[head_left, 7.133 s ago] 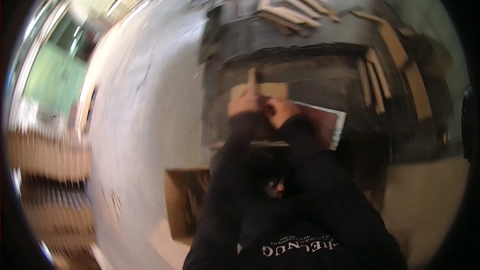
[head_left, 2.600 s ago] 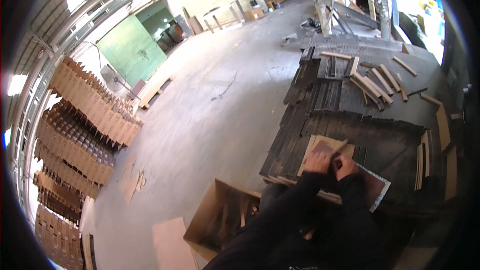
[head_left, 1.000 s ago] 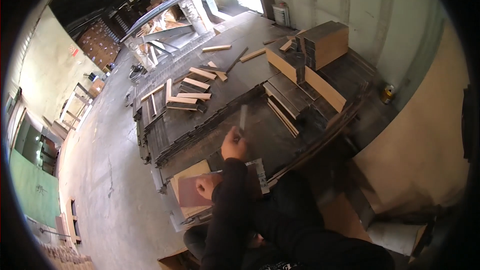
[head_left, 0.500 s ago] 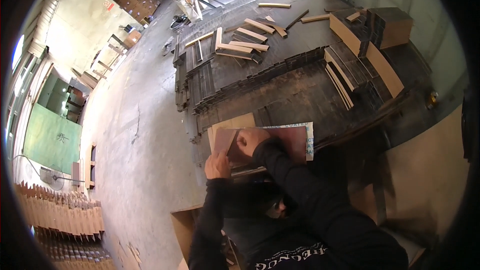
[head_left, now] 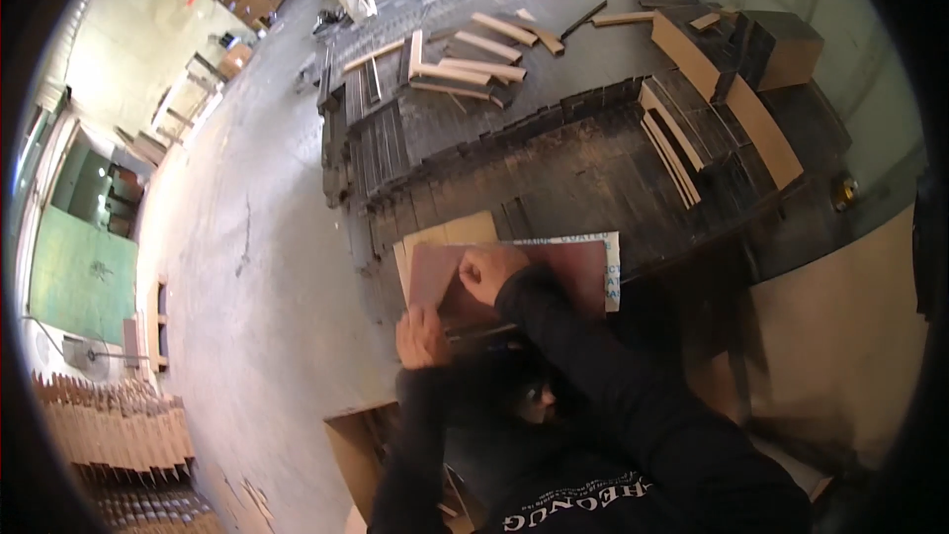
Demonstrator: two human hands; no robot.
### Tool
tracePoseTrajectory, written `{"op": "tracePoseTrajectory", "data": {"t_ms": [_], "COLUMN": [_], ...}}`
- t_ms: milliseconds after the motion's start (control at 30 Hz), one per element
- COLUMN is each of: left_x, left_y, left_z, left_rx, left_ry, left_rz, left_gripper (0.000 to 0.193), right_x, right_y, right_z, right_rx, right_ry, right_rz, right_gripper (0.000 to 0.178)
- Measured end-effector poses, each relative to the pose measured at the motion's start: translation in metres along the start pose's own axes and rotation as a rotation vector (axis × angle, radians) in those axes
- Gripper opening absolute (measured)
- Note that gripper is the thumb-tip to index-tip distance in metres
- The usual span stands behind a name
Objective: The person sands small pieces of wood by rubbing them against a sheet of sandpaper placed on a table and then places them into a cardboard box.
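Note:
A reddish-brown sheet that looks like sandpaper (head_left: 568,272) lies in front of me, its white printed backing showing along the far and right edges. My right hand (head_left: 489,275) is curled closed over the sheet's left half. Whatever its fingers hold is hidden. At the near left corner of the sheet, my left hand (head_left: 423,338) has its fingers bent and pressed together. I cannot make out what is between them. Pale tan board (head_left: 450,229) sticks out from under the sheet at its far left.
Beyond the sheet stretches a wide dark stack of wooden strips (head_left: 514,163). Loose pale strips (head_left: 484,69) lie scattered on top. Curved wooden pieces (head_left: 761,133) and a block (head_left: 786,49) stand at right. An open carton (head_left: 361,430) is by my left forearm.
The view has shifted slightly. My left hand is a little lower and further left, wider apart from my right. My right hand stays closed over the sheet.

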State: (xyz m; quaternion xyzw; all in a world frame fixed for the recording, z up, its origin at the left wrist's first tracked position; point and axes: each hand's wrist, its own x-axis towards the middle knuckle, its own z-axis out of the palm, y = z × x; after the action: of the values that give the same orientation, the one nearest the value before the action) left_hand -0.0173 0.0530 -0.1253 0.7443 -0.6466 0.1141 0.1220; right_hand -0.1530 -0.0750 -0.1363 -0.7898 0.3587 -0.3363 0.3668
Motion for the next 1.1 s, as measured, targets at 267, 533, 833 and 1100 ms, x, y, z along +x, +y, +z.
{"op": "tracePoseTrajectory", "data": {"t_ms": [267,533,833,1100], "left_x": [0.121,0.051,0.029,0.027], "left_y": [0.012,-0.013,-0.002,-0.007], "left_z": [0.031,0.019,0.008,0.013], "left_rx": [-0.03,0.089,0.083,0.2], "left_ry": [0.185,0.157,-0.059,-0.141], "left_rz": [0.099,0.016,-0.086,-0.046], "left_gripper": [0.008,0.017,0.035,0.051], "right_x": [0.0,0.001,0.001,0.002], "right_y": [0.005,0.001,-0.002,-0.003], "right_z": [-0.012,-0.002,-0.008,-0.001], "right_rx": [-0.225,-0.028,-0.026,-0.009], "right_ry": [0.06,0.1,0.085,0.064], "right_rz": [-0.079,-0.032,-0.051,-0.052], "right_gripper": [0.018,0.01,0.009,0.009]}}
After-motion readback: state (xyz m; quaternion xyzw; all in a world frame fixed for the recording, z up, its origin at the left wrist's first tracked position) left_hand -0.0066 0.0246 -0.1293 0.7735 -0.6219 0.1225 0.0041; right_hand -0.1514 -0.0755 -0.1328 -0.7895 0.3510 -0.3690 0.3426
